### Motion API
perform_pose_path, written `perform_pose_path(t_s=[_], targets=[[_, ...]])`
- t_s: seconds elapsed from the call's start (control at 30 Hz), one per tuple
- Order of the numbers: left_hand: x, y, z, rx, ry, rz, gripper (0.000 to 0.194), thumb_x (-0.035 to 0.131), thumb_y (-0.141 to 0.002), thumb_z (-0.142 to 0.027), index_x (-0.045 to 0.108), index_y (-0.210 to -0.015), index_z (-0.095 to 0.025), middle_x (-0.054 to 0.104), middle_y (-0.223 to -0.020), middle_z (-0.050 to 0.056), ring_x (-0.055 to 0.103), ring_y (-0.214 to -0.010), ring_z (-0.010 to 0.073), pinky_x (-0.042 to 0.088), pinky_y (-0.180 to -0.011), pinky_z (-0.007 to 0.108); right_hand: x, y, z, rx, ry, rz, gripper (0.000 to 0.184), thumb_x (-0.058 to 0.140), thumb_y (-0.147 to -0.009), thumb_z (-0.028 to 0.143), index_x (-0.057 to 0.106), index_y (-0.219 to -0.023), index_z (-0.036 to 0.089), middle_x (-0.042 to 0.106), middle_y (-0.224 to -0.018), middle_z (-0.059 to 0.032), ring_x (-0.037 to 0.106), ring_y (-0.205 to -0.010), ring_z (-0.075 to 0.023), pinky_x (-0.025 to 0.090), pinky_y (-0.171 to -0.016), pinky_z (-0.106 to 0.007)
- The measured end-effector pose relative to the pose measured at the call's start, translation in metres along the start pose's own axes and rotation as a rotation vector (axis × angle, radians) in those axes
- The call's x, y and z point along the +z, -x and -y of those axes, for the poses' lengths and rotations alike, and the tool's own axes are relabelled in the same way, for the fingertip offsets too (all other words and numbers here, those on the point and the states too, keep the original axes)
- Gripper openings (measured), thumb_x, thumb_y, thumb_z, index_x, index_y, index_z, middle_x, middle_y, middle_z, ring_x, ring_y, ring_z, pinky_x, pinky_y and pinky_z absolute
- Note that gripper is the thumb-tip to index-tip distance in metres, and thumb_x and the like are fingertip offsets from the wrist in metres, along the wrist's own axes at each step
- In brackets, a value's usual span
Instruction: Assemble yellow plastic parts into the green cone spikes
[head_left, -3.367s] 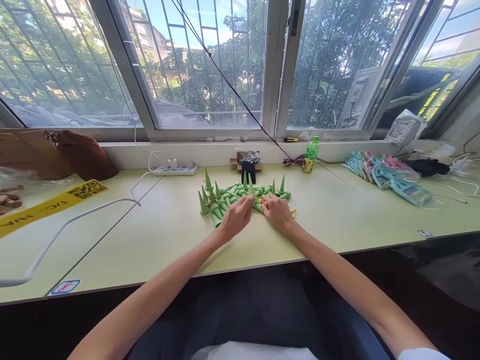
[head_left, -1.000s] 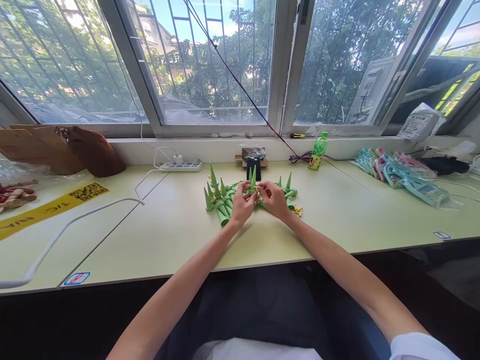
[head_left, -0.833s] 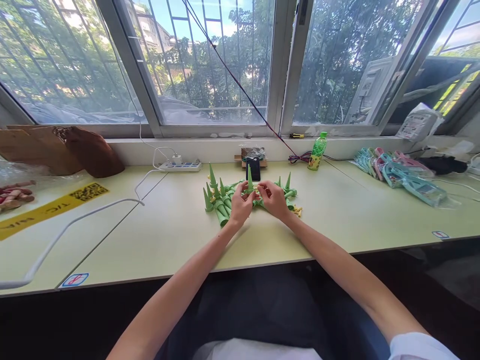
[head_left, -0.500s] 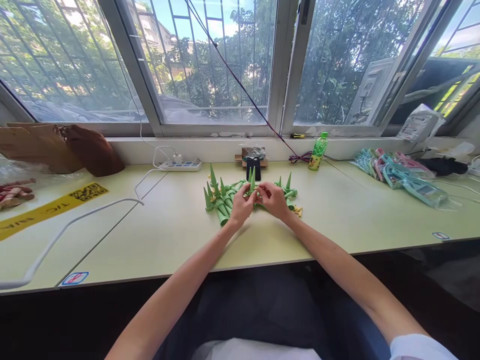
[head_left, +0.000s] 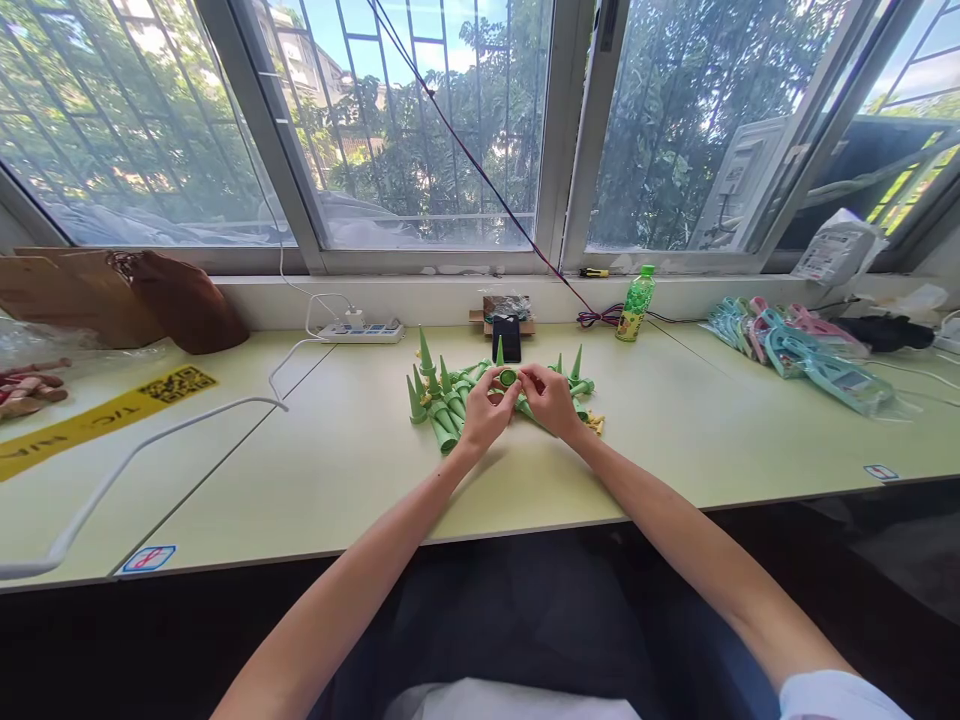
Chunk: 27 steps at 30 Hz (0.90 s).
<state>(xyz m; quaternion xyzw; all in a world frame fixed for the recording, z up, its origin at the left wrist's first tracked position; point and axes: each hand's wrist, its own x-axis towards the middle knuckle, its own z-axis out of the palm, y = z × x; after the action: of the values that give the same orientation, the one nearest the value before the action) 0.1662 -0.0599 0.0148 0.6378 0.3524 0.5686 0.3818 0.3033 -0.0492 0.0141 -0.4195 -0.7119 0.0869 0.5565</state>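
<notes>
A green plastic cone [head_left: 508, 377] is tipped so that its round hollow end faces me. My left hand [head_left: 487, 408] is closed around the cone's side, thumb and forefinger at its rim. From the right, my right hand [head_left: 548, 400] pinches at the same rim, its fingertips partly hidden. Close to the left hand lies a cluster of green cones [head_left: 445, 408], some standing point up and others on their sides. More upright green cones [head_left: 577, 364] stand beyond the right hand, with small yellow pieces [head_left: 597, 423] beside them.
Behind the cones are a dark phone [head_left: 507, 338] and a small open box [head_left: 517, 308]. A green-capped bottle [head_left: 636, 304] stands near the sill. A power strip [head_left: 361, 332] and white cable lie leftward. Bagged pastel items [head_left: 795, 345] lie right.
The cone was pointing up between my hands; now it is turned with its hollow end toward me. Both hands stay in nearly the same place.
</notes>
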Motion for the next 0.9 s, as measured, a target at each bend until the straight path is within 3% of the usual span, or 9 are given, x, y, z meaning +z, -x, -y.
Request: perform_pose_path(t_s=[0.33,0.57,0.9], targets=[[-0.0003,0.0004,-0.0033,-0.032,-0.001,-0.016,0.038,0.069,-0.082,-0.043,0.061,-0.112,-0.021,0.055,-0.084,0.000,0.058,-0.047,0.0067,0.043,-0.037,0.018,-0.0016,0.0009,0.0005,0.010,-0.046,0.008,0.026,0.049,-0.094,0.035,0.069,-0.089,0.018,0.066,-0.073,-0.0029,0.055,-0.062,-0.0161,0.044,-0.061,-0.027],[-0.0012,-0.0019,0.0027,-0.015,0.037,-0.004,0.033,0.057,-0.090,-0.049,0.062,-0.108,-0.021,0.057,-0.078,0.001,0.058,-0.050,0.0094,0.047,-0.039,0.019,-0.0015,0.0004,0.0016,0.000,-0.047,0.013,0.026,0.053,-0.092,0.036,0.072,-0.092,0.018,0.069,-0.078,-0.0054,0.056,-0.063,-0.0168,0.046,-0.061,-0.029],[0.0007,-0.0025,0.0031,-0.047,0.002,-0.055,0.047,0.069,-0.083,-0.036,0.052,-0.125,-0.022,0.059,-0.111,0.009,0.062,-0.058,0.0079,0.051,-0.040,0.019,0.0010,0.0002,-0.0041,0.008,-0.048,0.003,0.024,0.053,-0.091,0.034,0.071,-0.091,0.018,0.071,-0.083,-0.0076,0.060,-0.065,-0.0181,0.049,-0.064,-0.031]])
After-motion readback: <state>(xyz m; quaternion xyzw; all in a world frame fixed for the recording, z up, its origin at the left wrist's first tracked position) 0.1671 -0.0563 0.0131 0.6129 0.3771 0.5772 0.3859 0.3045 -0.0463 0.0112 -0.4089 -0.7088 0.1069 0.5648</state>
